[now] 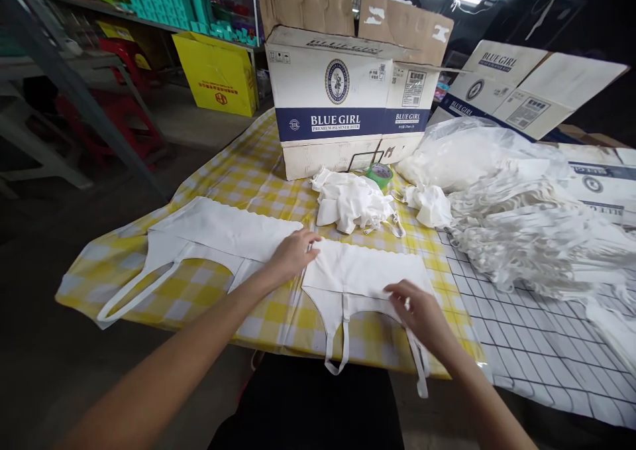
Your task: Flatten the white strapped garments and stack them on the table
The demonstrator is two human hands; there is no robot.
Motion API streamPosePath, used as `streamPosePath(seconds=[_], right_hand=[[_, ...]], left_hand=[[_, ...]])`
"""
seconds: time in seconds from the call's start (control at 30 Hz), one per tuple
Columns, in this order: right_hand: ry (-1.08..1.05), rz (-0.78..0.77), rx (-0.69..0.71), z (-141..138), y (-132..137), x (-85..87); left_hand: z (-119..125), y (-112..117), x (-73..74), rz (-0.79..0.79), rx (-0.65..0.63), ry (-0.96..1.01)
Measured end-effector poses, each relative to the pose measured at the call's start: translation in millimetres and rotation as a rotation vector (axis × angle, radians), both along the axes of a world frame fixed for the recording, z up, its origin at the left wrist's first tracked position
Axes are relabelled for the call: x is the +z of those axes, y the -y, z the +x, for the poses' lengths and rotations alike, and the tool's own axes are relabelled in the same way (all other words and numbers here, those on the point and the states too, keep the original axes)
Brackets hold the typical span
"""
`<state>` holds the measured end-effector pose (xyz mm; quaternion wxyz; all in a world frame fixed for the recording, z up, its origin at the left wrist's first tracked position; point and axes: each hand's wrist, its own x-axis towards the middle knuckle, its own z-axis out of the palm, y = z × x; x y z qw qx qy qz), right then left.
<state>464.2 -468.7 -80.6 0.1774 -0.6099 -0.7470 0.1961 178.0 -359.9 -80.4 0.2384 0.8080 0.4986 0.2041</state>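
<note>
hiding its contents, a carton [342, 105] stands behind white garments [368, 268]; both grips [292, 256] [417, 309] half-curled, hold unclear.

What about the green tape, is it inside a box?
No, the tape sits on the checked cloth, in front of a white box.

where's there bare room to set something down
Yellow-checked tablecloth is bare between the left strapped garment and the middle BLUE GIRL carton, and at the front between that garment and the right strapped garment. Grid-patterned cloth is bare before the white fabric heap. Crowded: before the carton, with crumpled white garments and a green tape roll.
</note>
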Motion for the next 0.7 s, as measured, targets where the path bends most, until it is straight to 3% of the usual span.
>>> streamPosePath(seconds=[0.1,0.17,0.2,0.3,0.53,0.7], right_hand=[[0.236,0.114,-0.497,47.3,-30.0,-14.8],[0.309,0.002,-0.705,71.7,-49.4,-24.5],[0.286,-0.073,-0.744,80.2,-57.4,-28.0],[0.113,-0.203,-0.676,91.9,-72.2,-32.6],[-0.163,-0.141,-0.558,89.6,-68.7,-28.7],[-0.446,-0.249,-0.492,87.0,-66.6,-23.1]], left_hand=[[10.2,-9.7,-6.5,-0.003,0.245,-0.219],[19.6,-13.6,-12.5,-0.050,0.300,-0.294],[23.4,-15.6,-15.0,-0.076,0.304,-0.294],[28.6,-23.6,-18.0,-0.157,0.264,-0.232],[22.1,-34.5,-11.1,-0.238,0.241,-0.037],[22.0,-30.7,-9.6,-0.360,0.230,0.182]])
